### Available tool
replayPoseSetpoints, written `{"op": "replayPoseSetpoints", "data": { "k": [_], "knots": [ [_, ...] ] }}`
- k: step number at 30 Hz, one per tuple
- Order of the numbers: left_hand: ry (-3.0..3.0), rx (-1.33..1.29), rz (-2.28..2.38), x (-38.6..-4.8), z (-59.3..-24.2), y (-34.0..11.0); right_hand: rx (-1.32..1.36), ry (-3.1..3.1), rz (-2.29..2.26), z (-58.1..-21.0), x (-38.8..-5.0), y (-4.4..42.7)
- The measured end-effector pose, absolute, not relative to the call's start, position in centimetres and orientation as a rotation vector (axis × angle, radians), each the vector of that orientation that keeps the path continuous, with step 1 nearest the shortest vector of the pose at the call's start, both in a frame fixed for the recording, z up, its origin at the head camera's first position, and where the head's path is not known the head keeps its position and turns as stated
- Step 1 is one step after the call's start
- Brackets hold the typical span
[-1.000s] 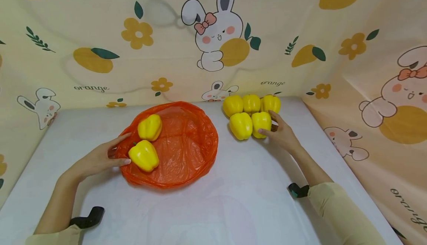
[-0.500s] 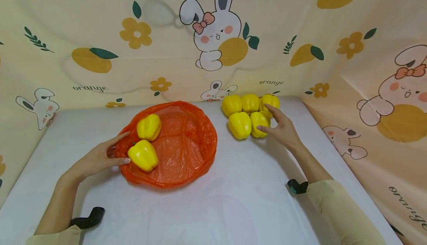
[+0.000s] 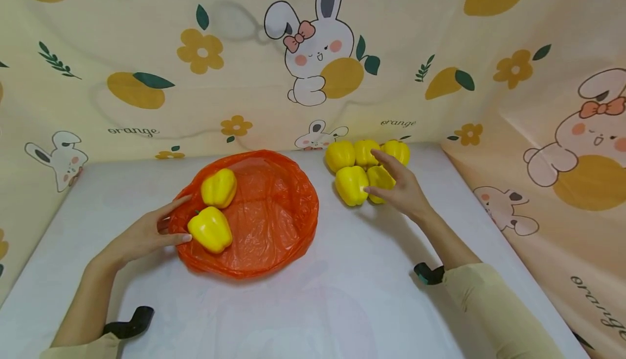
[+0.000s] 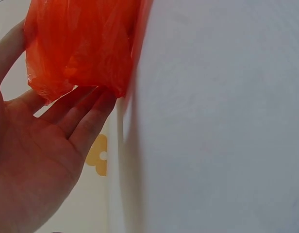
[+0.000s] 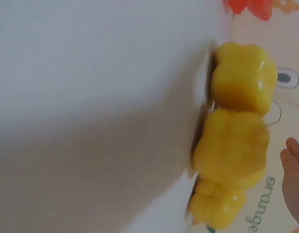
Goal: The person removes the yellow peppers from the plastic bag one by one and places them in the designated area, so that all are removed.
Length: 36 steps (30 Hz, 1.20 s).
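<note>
My left hand [image 3: 142,238] rests against the left side of the red plastic bag [image 3: 266,223], thumb and fingers spread apart. From the left wrist view, the fingers of that hand [image 4: 40,145] extend along the bag's crumpled side [image 4: 86,43]. Two yellow peppers [image 3: 218,188] [image 3: 210,230] lie in the bag's left part. Over the yellow pepper cluster hovers my right hand [image 3: 403,188], fingers spread and holding nothing. It partly covers the front right pepper [image 3: 379,181]; the front left pepper [image 3: 352,186] is beside its thumb. The right wrist view shows several peppers [image 5: 232,148] and part of this hand [image 5: 295,179].
Three more peppers [image 3: 340,156] stand in a back row against the printed cloth [image 3: 274,104]. The white tabletop [image 3: 293,310] extends in front of the bag and the peppers. A second patterned cloth [image 3: 552,147] hangs along the right edge.
My right hand has come away from the front right pepper and shifted left and slightly up over the cluster. The left hand and the bag have stayed in place.
</note>
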<state>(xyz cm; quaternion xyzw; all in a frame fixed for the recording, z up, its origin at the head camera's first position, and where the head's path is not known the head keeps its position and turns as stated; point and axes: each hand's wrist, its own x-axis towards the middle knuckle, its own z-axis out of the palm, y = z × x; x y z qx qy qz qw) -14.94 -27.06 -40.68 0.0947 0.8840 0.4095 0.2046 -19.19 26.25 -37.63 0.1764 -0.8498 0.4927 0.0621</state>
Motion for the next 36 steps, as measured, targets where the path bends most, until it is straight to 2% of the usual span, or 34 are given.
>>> {"op": "replayPoseSetpoints", "data": {
  "k": [17,26,36],
  "knots": [
    [2.452,0.248,1.219,-14.2,-41.1,-26.8,0.8,-2.616,1.56,-35.1,-19.1,20.3],
    [2.5,0.284,1.167,-14.4,-40.9,-27.0,0.942,-2.604,1.622,-38.1,-21.0,17.3],
    [2.514,0.318,1.192,-13.9,-40.8,-27.1,1.133,-2.662,1.544,-38.8,-21.5,13.1]
  ]
}}
